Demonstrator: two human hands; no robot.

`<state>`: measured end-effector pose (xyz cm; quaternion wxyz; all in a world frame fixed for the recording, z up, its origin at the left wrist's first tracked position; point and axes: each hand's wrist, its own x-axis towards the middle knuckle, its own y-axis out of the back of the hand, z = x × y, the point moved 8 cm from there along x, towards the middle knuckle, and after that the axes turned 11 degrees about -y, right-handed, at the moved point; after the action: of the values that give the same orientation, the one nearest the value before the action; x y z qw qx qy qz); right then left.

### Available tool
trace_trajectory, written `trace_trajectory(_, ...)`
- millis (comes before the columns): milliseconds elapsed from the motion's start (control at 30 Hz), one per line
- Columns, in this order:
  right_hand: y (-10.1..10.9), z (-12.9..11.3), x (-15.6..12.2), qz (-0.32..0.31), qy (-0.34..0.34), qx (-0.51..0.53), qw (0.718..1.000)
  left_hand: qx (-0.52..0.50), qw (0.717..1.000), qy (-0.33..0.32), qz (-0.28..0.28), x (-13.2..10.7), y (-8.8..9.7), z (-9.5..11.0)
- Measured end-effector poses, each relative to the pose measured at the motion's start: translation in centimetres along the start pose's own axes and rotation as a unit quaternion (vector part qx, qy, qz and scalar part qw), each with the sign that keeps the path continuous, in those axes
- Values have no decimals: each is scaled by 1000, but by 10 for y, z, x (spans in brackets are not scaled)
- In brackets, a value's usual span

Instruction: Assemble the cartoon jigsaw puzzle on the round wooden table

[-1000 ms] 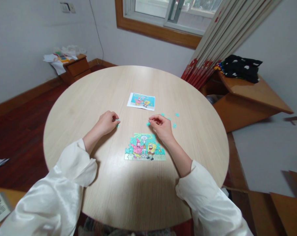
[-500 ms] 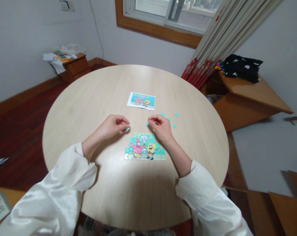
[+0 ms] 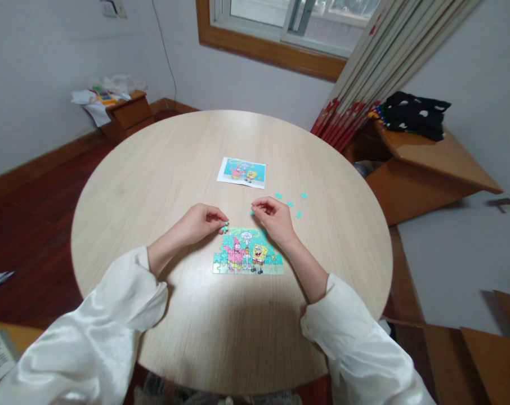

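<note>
A partly joined jigsaw puzzle (image 3: 247,256) lies flat on the table, showing a pink starfish, a squid and a yellow sponge figure. My left hand (image 3: 204,223) is closed in a pinch on a small turquoise puzzle piece (image 3: 225,228), held at the puzzle's upper left corner. Above the puzzle's upper right edge, my right hand (image 3: 274,216) is pinched too, with a bit of turquoise puzzle piece (image 3: 253,212) showing at its fingertips. Several loose turquoise pieces (image 3: 289,204) lie beyond my right hand. Behind the puzzle rests a printed picture sheet (image 3: 242,172) with the same figures.
The round wooden table (image 3: 162,152) fills the middle of the view. A low cabinet with papers (image 3: 128,115) stands at the back left. On the right are a wooden cabinet (image 3: 428,174) with dark cloth (image 3: 419,115) on it and a long curtain (image 3: 377,67).
My left hand has moved right and slightly toward me, bringing its piece to the puzzle's upper left corner. My right hand has stayed nearly still.
</note>
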<state>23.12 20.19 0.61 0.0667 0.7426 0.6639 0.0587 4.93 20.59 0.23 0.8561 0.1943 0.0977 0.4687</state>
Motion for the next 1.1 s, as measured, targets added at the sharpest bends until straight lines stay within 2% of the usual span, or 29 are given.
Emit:
trace_trajectory(100, 0, 0, 0, -1, -3, 6, 1000, 6, 1000, 0, 11, -2, 8, 0)
trace_trajectory(233, -1, -1, -1, -8, -9, 3, 1000, 13, 998, 32, 50, -6, 37, -7)
trace_trajectory(400, -3, -3, -4, -19, 0, -3, 1000, 71, 994, 80, 35, -10, 60, -20)
trace_trajectory(500, -6, -4, -6, -25, 4, -21, 999, 127, 987, 98, 21, -11, 64, -25)
trace_trajectory(667, -7, -8, -8, -25, 19, -40, 999, 209, 974, 84, 10, -9, 67, -23)
trace_trajectory(933, -7, -9, -8, -24, 28, -52, 998, 245, 966, 74, 26, -8, 73, -24)
trace_trajectory(1100, -8, -11, -9, -28, 33, -53, 998, 267, 962, 51, 36, -5, 67, -18)
